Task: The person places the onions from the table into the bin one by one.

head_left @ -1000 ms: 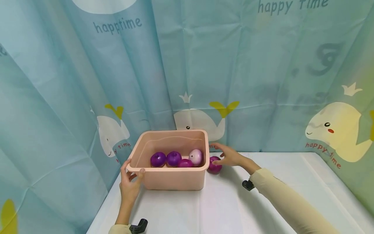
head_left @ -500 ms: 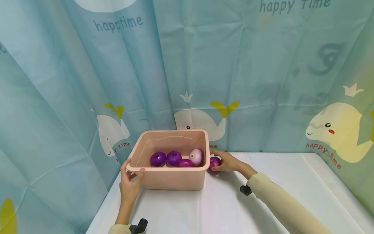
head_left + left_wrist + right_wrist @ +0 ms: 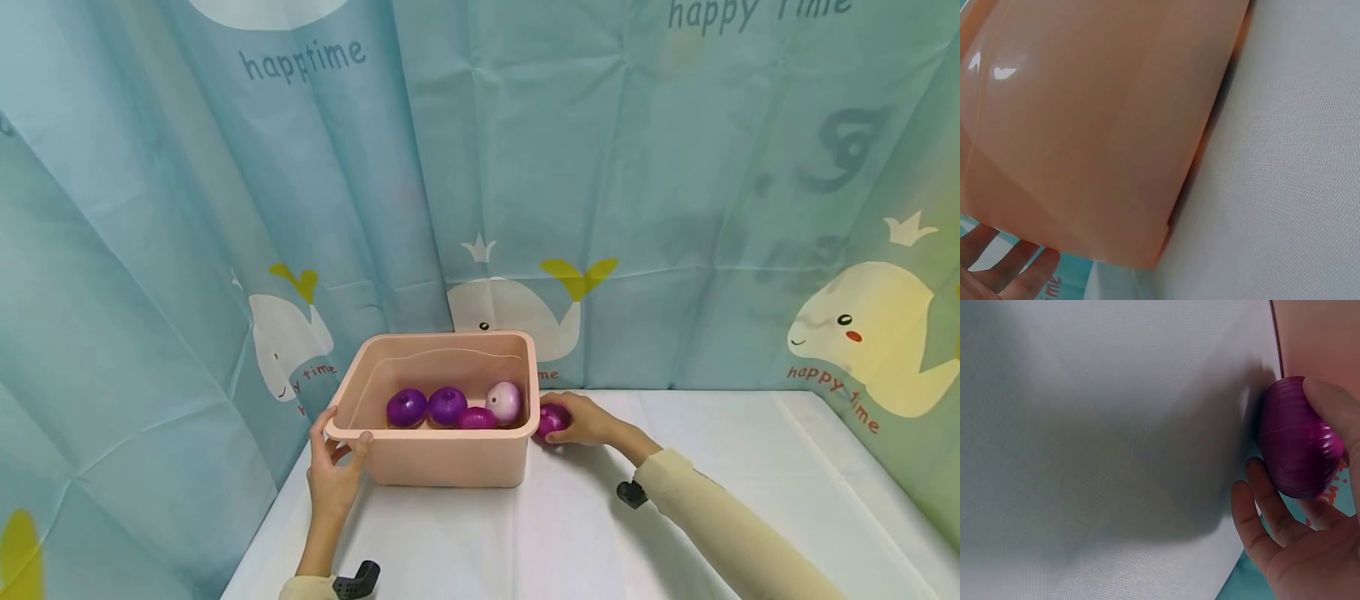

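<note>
A pink plastic bin (image 3: 450,458) stands on the white table, holding two dark purple onions (image 3: 406,408), a ribbed magenta onion (image 3: 477,418) and a pale pink onion (image 3: 503,403). My left hand (image 3: 332,483) grips the bin's front left corner, thumb on the front and fingers along the left side. Beside the bin's right wall, my right hand (image 3: 588,421) holds a shiny purple onion (image 3: 551,420) between thumb and fingers. In the right wrist view, the thumb lies on this onion (image 3: 1294,437), which has fine ribs; some fingers are partly hidden behind it.
A blue-green curtain (image 3: 525,167) with whale prints hangs close behind the bin and along the left side. The white table (image 3: 720,442) extends to the right and front. A black wrist camera (image 3: 632,493) sits below the right sleeve.
My right hand has moved slightly left and down onto the purple onion and its fingers have closed around it. The left hand and bin stay in place.
</note>
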Action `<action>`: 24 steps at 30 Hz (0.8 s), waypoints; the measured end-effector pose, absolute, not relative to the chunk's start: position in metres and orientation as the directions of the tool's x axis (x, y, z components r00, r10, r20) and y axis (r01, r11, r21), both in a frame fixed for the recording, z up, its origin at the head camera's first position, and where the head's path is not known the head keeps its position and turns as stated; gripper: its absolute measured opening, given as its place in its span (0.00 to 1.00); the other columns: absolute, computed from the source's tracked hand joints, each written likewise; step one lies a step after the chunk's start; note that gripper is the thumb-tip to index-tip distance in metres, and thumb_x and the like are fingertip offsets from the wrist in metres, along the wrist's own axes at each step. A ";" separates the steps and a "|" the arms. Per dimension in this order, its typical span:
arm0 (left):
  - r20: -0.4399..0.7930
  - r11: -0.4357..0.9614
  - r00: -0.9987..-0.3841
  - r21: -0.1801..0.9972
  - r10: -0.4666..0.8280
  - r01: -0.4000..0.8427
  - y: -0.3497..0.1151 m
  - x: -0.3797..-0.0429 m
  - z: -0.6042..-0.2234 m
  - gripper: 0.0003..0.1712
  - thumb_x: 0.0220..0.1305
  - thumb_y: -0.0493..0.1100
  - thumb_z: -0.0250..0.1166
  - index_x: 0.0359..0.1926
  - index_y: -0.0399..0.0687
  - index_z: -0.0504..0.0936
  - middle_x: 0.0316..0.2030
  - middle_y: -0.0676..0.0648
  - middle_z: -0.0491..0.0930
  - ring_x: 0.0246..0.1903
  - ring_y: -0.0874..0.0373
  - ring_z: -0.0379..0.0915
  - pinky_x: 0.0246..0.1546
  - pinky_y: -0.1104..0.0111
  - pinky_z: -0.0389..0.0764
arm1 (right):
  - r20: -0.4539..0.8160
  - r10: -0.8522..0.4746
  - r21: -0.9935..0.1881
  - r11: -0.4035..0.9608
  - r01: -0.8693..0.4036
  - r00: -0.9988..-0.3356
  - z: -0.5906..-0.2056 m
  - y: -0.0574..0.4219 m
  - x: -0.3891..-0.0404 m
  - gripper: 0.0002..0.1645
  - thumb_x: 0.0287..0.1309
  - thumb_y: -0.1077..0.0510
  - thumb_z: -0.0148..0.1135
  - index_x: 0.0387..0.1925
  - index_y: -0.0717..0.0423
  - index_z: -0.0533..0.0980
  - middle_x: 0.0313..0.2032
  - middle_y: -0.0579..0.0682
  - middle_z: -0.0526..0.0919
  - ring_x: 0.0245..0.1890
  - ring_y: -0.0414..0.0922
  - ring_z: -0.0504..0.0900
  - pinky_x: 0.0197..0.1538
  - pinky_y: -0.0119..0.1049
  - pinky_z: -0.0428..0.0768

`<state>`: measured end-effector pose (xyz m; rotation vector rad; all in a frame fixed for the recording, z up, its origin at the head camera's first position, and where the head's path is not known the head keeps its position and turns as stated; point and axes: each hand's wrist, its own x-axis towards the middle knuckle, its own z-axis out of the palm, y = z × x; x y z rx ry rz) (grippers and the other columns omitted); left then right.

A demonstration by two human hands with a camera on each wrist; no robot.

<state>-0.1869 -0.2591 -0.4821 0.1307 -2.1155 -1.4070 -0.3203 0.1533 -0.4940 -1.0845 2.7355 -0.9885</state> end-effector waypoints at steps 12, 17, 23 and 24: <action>0.405 0.422 -0.832 0.876 -0.380 0.233 -0.259 -0.186 -0.482 0.42 0.69 0.42 0.68 0.78 0.60 0.57 0.74 0.41 0.65 0.58 0.42 0.75 0.41 0.86 0.75 | 0.170 -0.607 -0.590 0.568 -0.574 -0.776 -0.494 0.153 -0.319 0.33 0.54 0.56 0.78 0.61 0.52 0.77 0.54 0.57 0.81 0.54 0.55 0.78 0.57 0.56 0.80; 0.400 0.423 -0.833 0.877 -0.382 0.227 -0.259 -0.186 -0.482 0.42 0.69 0.42 0.68 0.78 0.58 0.57 0.74 0.40 0.65 0.58 0.42 0.75 0.42 0.86 0.74 | 0.182 -0.624 -0.580 0.556 -0.595 -0.760 -0.491 0.157 -0.318 0.32 0.52 0.56 0.79 0.59 0.53 0.78 0.54 0.55 0.82 0.53 0.54 0.79 0.56 0.53 0.81; 0.401 0.437 -0.834 0.872 -0.380 0.220 -0.260 -0.186 -0.483 0.43 0.69 0.43 0.68 0.78 0.57 0.57 0.74 0.39 0.65 0.58 0.40 0.75 0.41 0.86 0.74 | 0.183 -0.643 -0.566 0.549 -0.614 -0.744 -0.475 0.170 -0.318 0.32 0.52 0.56 0.79 0.58 0.58 0.78 0.52 0.55 0.83 0.51 0.55 0.80 0.54 0.51 0.83; 0.404 0.437 -0.831 0.871 -0.382 0.222 -0.259 -0.186 -0.482 0.43 0.69 0.43 0.68 0.78 0.58 0.57 0.74 0.40 0.65 0.58 0.41 0.75 0.41 0.86 0.74 | 0.188 -0.645 -0.560 0.549 -0.620 -0.741 -0.471 0.173 -0.318 0.33 0.51 0.56 0.79 0.58 0.59 0.78 0.52 0.56 0.83 0.51 0.55 0.80 0.53 0.51 0.83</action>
